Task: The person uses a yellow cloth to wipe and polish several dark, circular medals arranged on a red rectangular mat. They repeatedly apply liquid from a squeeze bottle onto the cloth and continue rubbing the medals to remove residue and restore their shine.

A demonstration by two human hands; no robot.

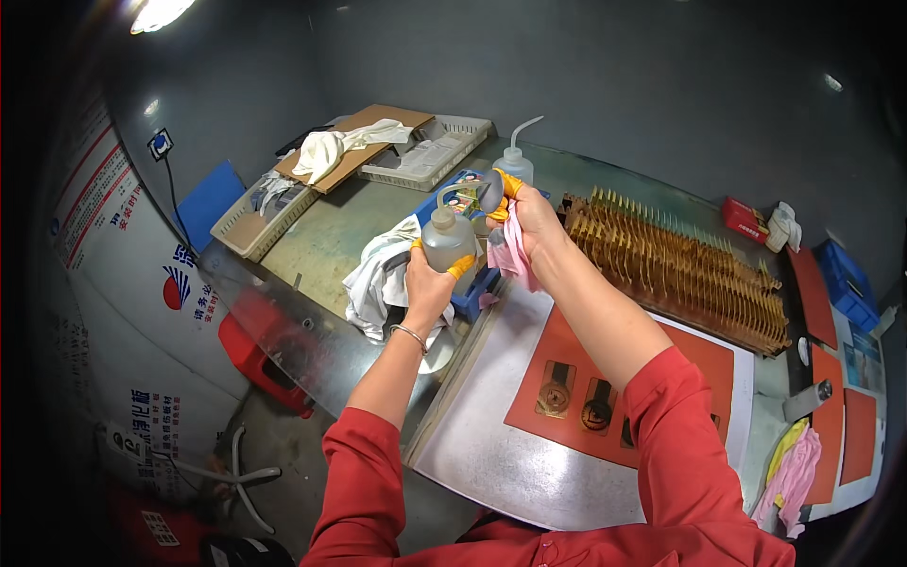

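Observation:
My left hand (430,287), with orange finger covers, is wrapped round a translucent squeeze wash bottle (449,242). The bottle's bent spout reaches a rounded grey piece (490,192), whose kind I cannot make out, at the fingertips of my right hand (535,219). That hand also wears orange finger covers and is closed on a pink cloth (509,255), which hangs below it. Beside the bottle lies a crumpled white cloth (380,274). A second wash bottle (514,164) stands just behind my right hand.
Before me, an orange-red sheet (531,416) bears several dark-and-gold plates on a white board (470,444). A rack (675,269) holds many upright gold pieces at right. Plastic baskets (248,236) and cardboard (378,123) sit at back left. A grey bottle (806,402) stands far right.

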